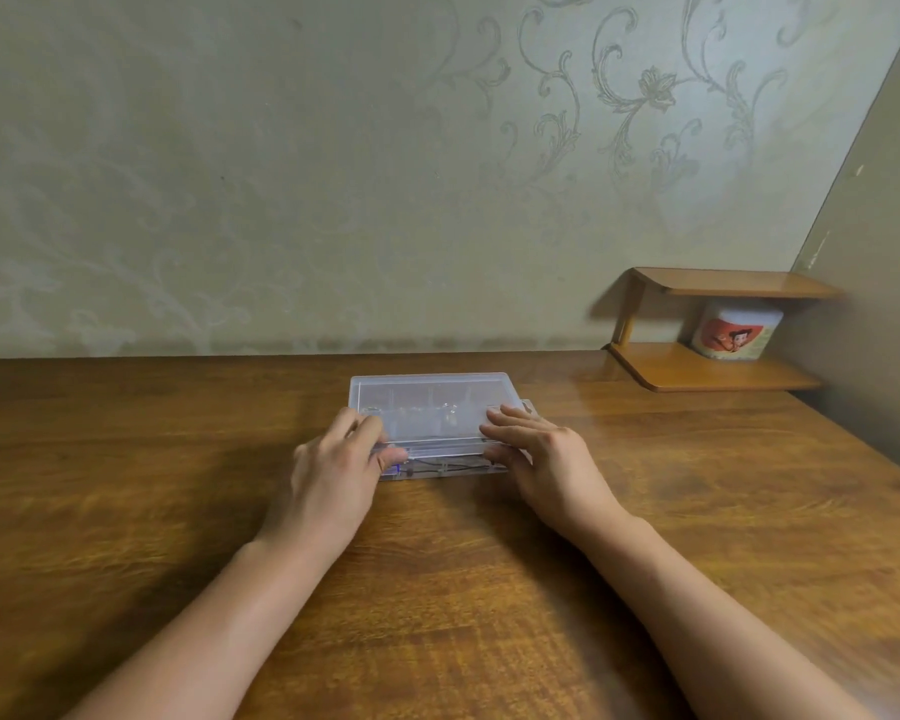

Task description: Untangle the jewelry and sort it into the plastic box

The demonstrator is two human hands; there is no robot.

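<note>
A clear plastic box (432,402) lies on the wooden table (178,459), its lid tilted slightly above the base at the near edge. Dark thin jewelry (448,466) and a small blue piece show through the gap at the front. My left hand (333,470) holds the box's near left corner, fingers on the lid and thumb at the front edge. My right hand (541,454) lies on the near right corner with fingers stretched over the lid and the thumb under its edge.
A small two-tier wooden corner shelf (707,371) stands at the back right with a white printed container (733,330) on its lower tier. A patterned wall runs behind the table. A side wall closes off the right.
</note>
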